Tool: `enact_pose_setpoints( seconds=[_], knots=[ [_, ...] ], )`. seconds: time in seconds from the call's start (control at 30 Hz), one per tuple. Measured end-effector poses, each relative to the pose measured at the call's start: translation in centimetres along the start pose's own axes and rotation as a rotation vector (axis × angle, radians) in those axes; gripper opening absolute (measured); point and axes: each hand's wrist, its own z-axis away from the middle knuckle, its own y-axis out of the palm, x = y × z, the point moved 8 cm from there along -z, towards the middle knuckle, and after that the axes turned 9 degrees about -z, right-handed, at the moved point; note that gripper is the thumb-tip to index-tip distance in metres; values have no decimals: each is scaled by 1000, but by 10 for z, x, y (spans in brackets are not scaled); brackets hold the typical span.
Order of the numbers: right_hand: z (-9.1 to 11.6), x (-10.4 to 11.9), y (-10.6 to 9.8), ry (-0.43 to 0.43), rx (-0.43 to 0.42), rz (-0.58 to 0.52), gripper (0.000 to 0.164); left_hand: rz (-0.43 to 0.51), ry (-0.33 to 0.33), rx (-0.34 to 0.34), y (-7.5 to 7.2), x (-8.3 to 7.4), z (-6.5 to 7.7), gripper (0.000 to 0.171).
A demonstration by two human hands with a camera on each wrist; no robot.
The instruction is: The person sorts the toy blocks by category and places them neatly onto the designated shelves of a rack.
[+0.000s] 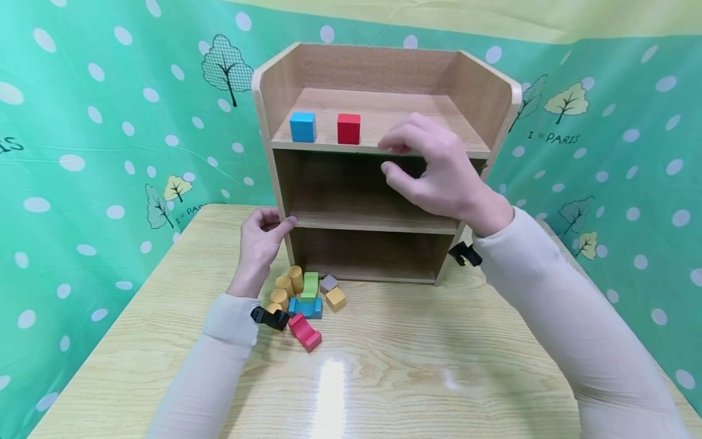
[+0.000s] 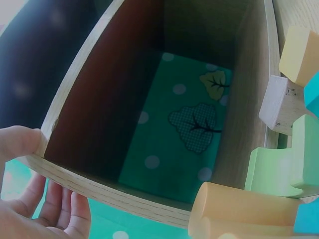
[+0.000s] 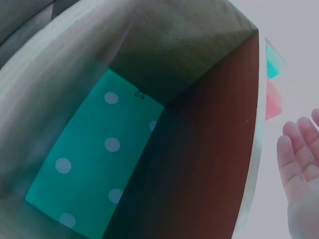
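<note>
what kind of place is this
Probably a staged tabletop set rather than a lived-in room: a green tree-and-dot cloth backdrop wraps a light wooden table that bears a small wooden shelf unit and a heap of coloured toy blocks.

Two cubes (image 1: 325,127) on top shelf (image 1: 439,122)

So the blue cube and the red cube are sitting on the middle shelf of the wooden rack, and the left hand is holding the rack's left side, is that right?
Not quite. The blue cube and the red cube sit on the top shelf of the wooden rack, not the middle one, as the head view shows. The left hand does hold the rack's left side.
</note>
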Motion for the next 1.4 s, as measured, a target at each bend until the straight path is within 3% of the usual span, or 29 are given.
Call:
enact_pose_setpoints(
  seconds=[0.73, 1.4],
  knots=[
    [35, 14, 48, 32, 55, -173, 20, -5, 5, 2, 0, -2, 1, 40],
    [73, 6, 91, 118, 121, -249, 20, -1, -2, 4, 0, -1, 0, 39]
  ],
)
